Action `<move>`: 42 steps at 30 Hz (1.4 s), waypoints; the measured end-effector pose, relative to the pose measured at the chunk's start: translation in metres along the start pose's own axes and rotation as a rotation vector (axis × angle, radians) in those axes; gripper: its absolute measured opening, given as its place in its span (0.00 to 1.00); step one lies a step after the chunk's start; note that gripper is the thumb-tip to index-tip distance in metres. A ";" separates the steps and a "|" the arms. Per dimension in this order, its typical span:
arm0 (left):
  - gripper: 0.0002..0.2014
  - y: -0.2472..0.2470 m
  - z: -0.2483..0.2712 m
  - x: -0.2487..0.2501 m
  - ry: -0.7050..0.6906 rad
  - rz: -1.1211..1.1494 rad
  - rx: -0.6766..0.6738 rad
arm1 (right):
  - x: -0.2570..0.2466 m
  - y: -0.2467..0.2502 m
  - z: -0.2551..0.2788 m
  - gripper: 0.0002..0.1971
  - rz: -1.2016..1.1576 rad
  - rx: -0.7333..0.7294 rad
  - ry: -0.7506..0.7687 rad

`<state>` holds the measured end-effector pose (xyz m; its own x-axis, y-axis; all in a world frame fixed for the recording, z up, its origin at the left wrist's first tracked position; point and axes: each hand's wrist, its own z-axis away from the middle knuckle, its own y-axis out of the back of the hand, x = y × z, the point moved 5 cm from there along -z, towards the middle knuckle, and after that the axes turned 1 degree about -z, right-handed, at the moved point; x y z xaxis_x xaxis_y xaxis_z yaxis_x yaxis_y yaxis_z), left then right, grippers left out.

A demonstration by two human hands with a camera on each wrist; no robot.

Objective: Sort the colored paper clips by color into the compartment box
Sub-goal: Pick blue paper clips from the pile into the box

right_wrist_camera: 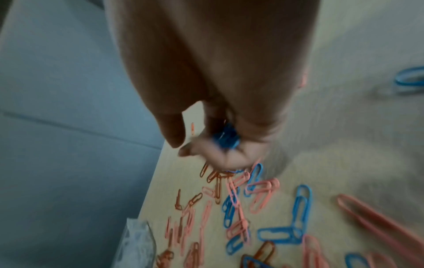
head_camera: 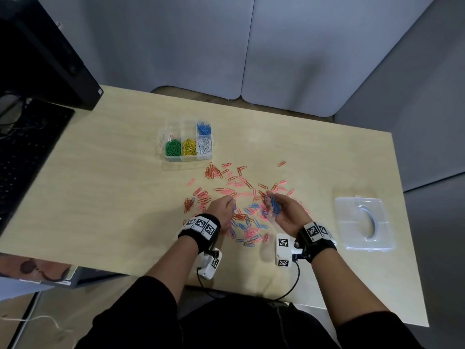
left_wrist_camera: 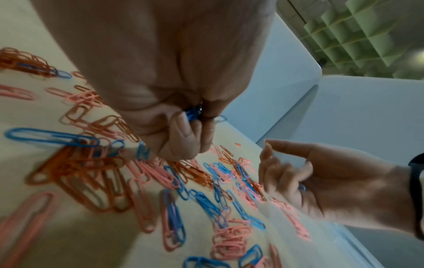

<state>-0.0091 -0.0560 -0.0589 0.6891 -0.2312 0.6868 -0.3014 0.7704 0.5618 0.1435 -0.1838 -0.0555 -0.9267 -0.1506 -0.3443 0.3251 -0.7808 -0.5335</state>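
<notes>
The right hand [head_camera: 285, 212] is cupped palm-up around a bunch of blue clips [head_camera: 273, 204], apparently as a collecting tray, while the left hand [head_camera: 222, 207] pinches further blue clips [left_wrist_camera: 192, 113] above the mixed pile [head_camera: 241, 210] on the surface [head_camera: 100, 197], well short of the compartment box [head_camera: 187, 141].

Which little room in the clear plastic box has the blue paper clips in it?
The back right compartment of the clear plastic compartment box, directly behind the white clips. Green clips and yellow clips fill front compartments.
</notes>
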 end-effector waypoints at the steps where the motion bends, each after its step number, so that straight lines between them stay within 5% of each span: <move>1: 0.13 -0.003 0.000 0.001 0.024 0.012 -0.014 | 0.000 0.003 -0.002 0.11 0.063 0.053 0.006; 6: 0.18 -0.008 0.001 0.003 0.099 0.089 0.021 | -0.032 0.022 -0.004 0.15 0.970 0.484 0.345; 9: 0.26 -0.003 0.003 0.008 0.033 0.074 0.133 | -0.040 0.016 -0.005 0.14 1.327 0.545 0.496; 13: 0.25 0.000 0.005 0.012 -0.032 0.037 0.165 | -0.035 0.006 -0.014 0.16 1.554 0.586 0.514; 20: 0.16 -0.001 -0.004 0.013 -0.001 0.065 0.032 | -0.047 0.028 -0.012 0.09 1.338 0.506 0.507; 25: 0.17 -0.004 -0.013 0.031 -0.054 0.020 0.066 | -0.052 0.041 -0.005 0.17 1.371 0.568 0.444; 27: 0.14 -0.006 -0.016 0.045 -0.108 -0.049 0.058 | -0.048 0.034 -0.004 0.14 1.152 0.445 0.392; 30: 0.11 -0.017 -0.029 0.065 -0.191 -0.197 0.024 | -0.037 0.024 0.001 0.12 0.513 0.208 0.263; 33: 0.10 -0.028 -0.041 0.079 -0.204 -0.368 -0.017 | -0.036 0.011 0.018 0.11 0.286 0.007 0.194; 36: 0.12 -0.034 -0.047 0.083 -0.250 -0.428 -0.021 | -0.043 0.010 0.024 0.13 0.331 -0.051 0.189; 38: 0.06 -0.031 -0.046 0.082 -0.238 -0.403 -0.048 | -0.047 0.013 0.021 0.14 0.410 -0.038 0.204; 42: 0.06 -0.016 -0.046 0.072 -0.215 -0.285 0.050 | -0.050 0.030 0.002 0.12 0.929 0.168 0.358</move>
<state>0.0755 -0.0573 -0.0397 0.5974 -0.5565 0.5775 -0.1525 0.6281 0.7631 0.1996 -0.2009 -0.0526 -0.2000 -0.5736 -0.7943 0.8331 -0.5262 0.1702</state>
